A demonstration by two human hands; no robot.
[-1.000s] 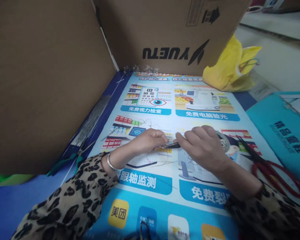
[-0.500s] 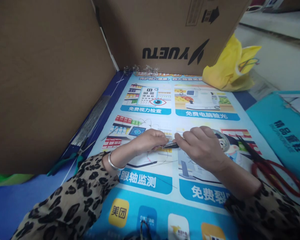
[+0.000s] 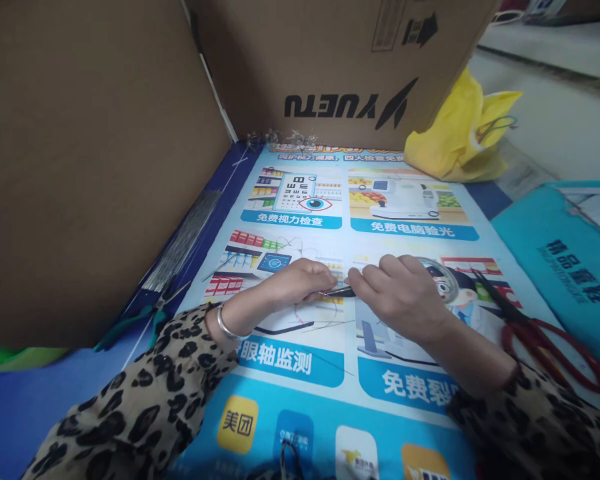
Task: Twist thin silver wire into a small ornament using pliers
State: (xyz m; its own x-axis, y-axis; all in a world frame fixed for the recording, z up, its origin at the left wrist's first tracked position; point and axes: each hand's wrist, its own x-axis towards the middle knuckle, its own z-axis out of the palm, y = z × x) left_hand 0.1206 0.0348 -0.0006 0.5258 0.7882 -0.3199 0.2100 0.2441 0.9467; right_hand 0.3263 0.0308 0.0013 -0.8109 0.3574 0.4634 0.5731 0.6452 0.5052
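My left hand (image 3: pixel 307 280), a silver bangle at its wrist, is closed in a pinch over the poster. Fine wire (image 3: pixel 336 312) shows around its fingertips; the exact grip point is hidden. Opposite it, my right hand (image 3: pixel 397 287) is wrapped round a slim dark tool with a narrow tip (image 3: pixel 341 292), which looks like pliers. Its handle is hidden in the fist, and its tip points left, reaching the left fingertips. Several loose thin wires lie on the poster (image 3: pixel 300 420) below and beside the left hand.
Red-handled scissors (image 3: pixel 555 347) lie at the right, near a turquoise box (image 3: pixel 565 247). Green-handled pliers (image 3: pixel 155 310) and a bundle of straight wires (image 3: pixel 185 240) lie left. Cardboard (image 3: pixel 340 60) walls the back and left. A yellow bag (image 3: pixel 460 143) stands back right; twisted wire pieces (image 3: pixel 285 139) lie behind.
My right hand and the dark tool have shifted very slightly left. My left hand stays almost in place, and both grips look the same.
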